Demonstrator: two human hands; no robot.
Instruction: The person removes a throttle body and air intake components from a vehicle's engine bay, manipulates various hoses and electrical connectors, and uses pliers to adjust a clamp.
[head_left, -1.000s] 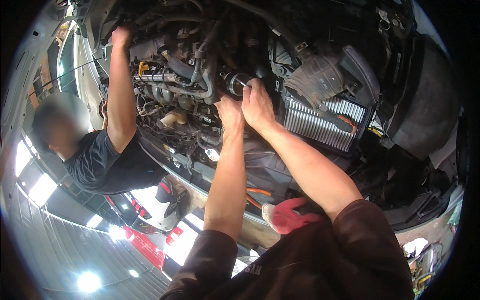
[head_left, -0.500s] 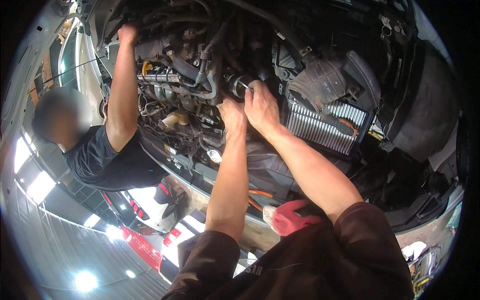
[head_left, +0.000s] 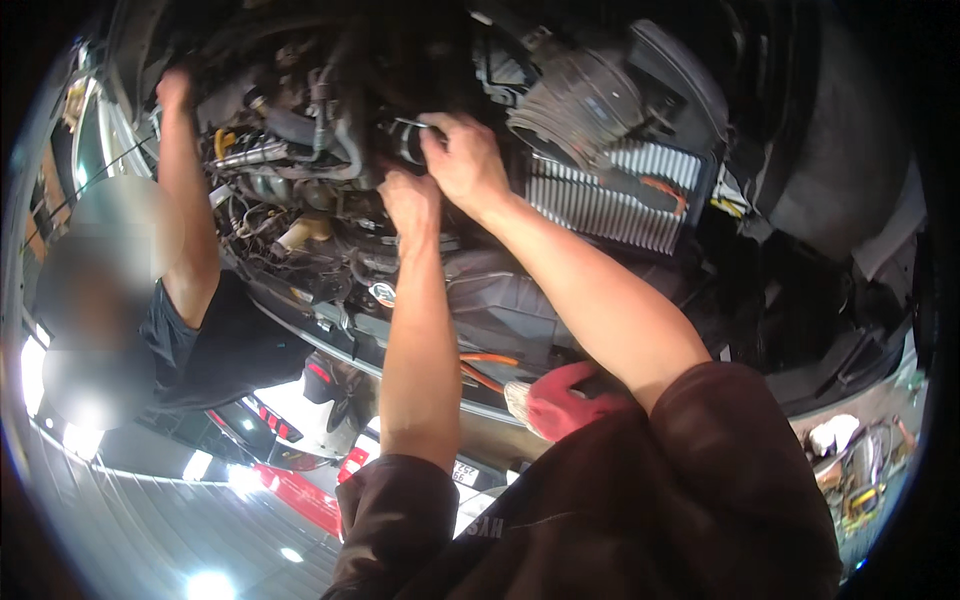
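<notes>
Both my hands reach into the open engine bay, at a round metal-rimmed throttle opening (head_left: 405,142). My right hand (head_left: 468,162) is closed, thumb against fingers, on a thin metal rod (head_left: 408,122) that sticks out to the left across the opening; the rod's other end is hidden in the hand. Just below the opening, my left hand (head_left: 412,205) is closed with its fingers curled down among dark parts, and what they grip is hidden. To the right lies a pleated air filter (head_left: 600,205) with a ribbed intake duct (head_left: 575,105) above it.
At the left a co-worker in a dark shirt (head_left: 240,345) stretches an arm (head_left: 190,190) into the bay. Hoses (head_left: 345,150) and a yellow dipstick handle (head_left: 224,143) lie between us. A red cloth (head_left: 570,402) rests at the car's front edge, near orange handles (head_left: 488,358).
The view has shifted, so the engine bay and both hands sit farther left and higher in it. My hands stay at the throttle opening, the rod now lying across it.
</notes>
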